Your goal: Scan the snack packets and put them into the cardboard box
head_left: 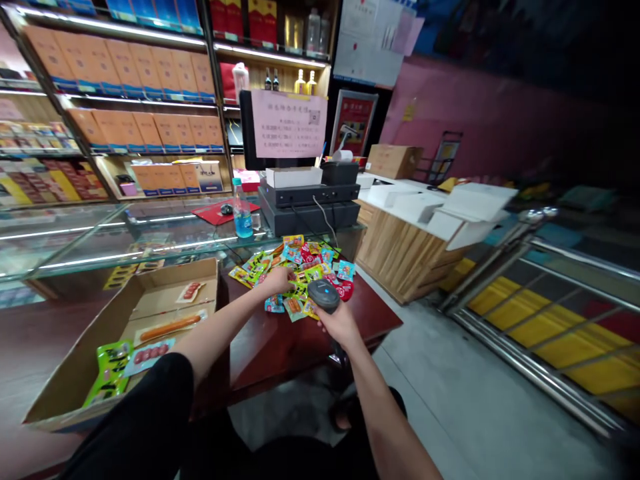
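A pile of small colourful snack packets [313, 265] lies on the dark red table [265, 357]. My left hand [281, 280] is at the left part of the pile, its fingers bent down among the packets; what they hold, if anything, is hidden. In my right hand [341, 325] is a dark handheld scanner [324, 294], held by its handle, with its head over the front edge of the pile. A cardboard box [120, 310] on the left contains a green packet [109, 373], a long sausage [170, 328] and other sausage packs.
Behind the pile stand a cash drawer [310, 217], a monitor with a pink sheet [289, 125] and a blue bottle [243, 212] on the glass counter [100, 247]. A wooden cabinet [405, 250] and a metal railing [530, 333] are at the right.
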`<state>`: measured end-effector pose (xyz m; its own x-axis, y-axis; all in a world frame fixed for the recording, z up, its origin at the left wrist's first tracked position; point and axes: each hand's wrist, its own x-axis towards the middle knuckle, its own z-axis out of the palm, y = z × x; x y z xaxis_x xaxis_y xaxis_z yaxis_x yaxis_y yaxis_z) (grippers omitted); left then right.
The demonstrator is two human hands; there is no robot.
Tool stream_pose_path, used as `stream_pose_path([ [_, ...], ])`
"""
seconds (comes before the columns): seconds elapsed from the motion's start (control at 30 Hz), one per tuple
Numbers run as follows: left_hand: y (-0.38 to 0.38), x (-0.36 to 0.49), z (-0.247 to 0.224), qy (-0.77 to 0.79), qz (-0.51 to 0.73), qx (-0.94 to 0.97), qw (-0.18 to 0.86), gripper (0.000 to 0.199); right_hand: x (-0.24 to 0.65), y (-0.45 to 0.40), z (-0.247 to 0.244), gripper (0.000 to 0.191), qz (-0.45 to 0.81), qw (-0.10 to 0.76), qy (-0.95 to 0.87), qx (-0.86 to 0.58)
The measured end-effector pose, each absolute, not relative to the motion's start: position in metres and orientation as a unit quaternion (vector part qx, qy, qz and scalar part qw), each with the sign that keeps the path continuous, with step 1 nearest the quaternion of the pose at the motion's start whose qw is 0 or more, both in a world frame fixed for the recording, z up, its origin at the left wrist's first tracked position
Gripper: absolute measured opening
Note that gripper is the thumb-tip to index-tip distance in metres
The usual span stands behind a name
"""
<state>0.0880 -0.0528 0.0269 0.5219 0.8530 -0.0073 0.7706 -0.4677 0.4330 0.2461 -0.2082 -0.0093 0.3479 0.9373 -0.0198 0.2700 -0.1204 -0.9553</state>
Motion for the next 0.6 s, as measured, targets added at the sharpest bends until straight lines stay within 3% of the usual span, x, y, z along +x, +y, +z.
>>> stream_pose_path([
  [0.2, -0.063, 0.122, 0.014, 0.380, 0.019, 0.924, 0.028, 0.048, 0.249, -0.213, -0.007, 0.021, 0.337, 0.465, -0.457, -0.680],
  [0.33, -0.067, 0.125, 0.016, 0.358, 0.010, 0.933, -0.025, 0.038, 0.245, -0.212, -0.006, 0.024, 0.336, 0.470, -0.462, -0.673],
  [0.47, -0.056, 0.104, 0.026, 0.445, 0.024, 0.895, 0.038, 0.025, 0.238, -0.211, -0.003, 0.021, 0.348, 0.461, -0.460, -0.675],
  [0.6, -0.039, 0.061, 0.042, 0.536, 0.127, 0.812, 0.193, 0.026, 0.225, -0.207, -0.003, 0.022, 0.360, 0.455, -0.471, -0.665],
])
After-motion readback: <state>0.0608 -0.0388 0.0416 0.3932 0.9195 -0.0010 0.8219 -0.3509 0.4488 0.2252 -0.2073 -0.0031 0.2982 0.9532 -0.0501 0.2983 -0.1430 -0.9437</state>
